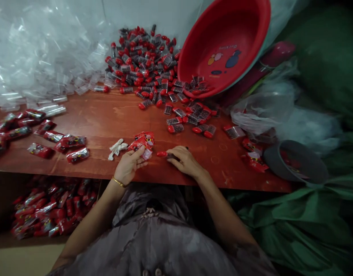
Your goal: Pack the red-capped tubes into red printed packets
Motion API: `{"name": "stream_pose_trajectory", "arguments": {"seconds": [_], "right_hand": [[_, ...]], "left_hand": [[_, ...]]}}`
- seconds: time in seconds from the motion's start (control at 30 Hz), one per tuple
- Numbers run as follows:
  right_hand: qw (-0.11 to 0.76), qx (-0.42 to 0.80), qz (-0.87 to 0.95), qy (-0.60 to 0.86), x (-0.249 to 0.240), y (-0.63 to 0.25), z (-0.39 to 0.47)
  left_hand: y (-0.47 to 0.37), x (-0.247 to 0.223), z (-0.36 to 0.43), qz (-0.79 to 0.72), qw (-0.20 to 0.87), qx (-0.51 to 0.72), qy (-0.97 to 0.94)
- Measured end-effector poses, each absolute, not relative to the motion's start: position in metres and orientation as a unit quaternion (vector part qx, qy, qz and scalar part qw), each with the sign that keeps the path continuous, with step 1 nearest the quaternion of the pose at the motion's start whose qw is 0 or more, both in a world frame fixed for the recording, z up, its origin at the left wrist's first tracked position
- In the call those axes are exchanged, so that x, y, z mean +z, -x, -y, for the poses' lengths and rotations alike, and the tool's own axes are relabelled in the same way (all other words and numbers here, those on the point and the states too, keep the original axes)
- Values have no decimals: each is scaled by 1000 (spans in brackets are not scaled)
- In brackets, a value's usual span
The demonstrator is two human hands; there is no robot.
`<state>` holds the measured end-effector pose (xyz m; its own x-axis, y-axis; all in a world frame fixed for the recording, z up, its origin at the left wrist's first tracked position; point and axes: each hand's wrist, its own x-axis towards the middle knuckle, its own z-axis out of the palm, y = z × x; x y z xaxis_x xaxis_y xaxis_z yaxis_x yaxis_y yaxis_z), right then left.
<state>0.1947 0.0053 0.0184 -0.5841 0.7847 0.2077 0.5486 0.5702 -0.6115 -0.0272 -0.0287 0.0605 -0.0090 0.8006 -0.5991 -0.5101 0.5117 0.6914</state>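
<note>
My left hand (129, 164) pinches a small red printed wrapper (147, 153) between thumb and fingers near the table's front edge. More red wrappers (144, 138) lie at its fingertips, with a crumpled white scrap (117, 148) to their left. My right hand (186, 161) is closed around a small clear tube with a red cap and dark contents; the red cap (162, 154) points left toward the wrapper. Part of the tube is hidden under my fingers.
Capped tubes (142, 57) are heaped at the back, some spilling from a tilted red basin (222, 42). Clear plastic sleeves (35, 50) pile up at left. Filled red packets (75, 142) lie on the table and in a box (50, 209) below. A grey bowl (275, 159) stands right.
</note>
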Motion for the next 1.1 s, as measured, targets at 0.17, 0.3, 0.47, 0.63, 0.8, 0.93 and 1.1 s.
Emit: {"name": "stream_pose_trajectory", "arguments": {"seconds": [0.17,0.3,0.47,0.63,0.8,0.93,1.1], "right_hand": [[344,550,664,371,15,-184,38],[391,564,621,379,13,-175,52],[393,345,745,414,19,-179,51],[359,176,846,352,29,-181,47],[314,104,872,361,31,-181,44],[327,84,871,358,31,-182,44],[338,75,869,352,30,-182,43]], "left_hand": [[22,61,29,-522,694,478,-135],[14,61,31,-516,704,469,-134],[17,63,32,-513,722,449,-119],[19,62,32,-506,731,443,-116],[18,61,31,-515,726,439,-123],[19,60,29,-535,708,441,-133],[21,60,29,-542,709,424,-155]]}}
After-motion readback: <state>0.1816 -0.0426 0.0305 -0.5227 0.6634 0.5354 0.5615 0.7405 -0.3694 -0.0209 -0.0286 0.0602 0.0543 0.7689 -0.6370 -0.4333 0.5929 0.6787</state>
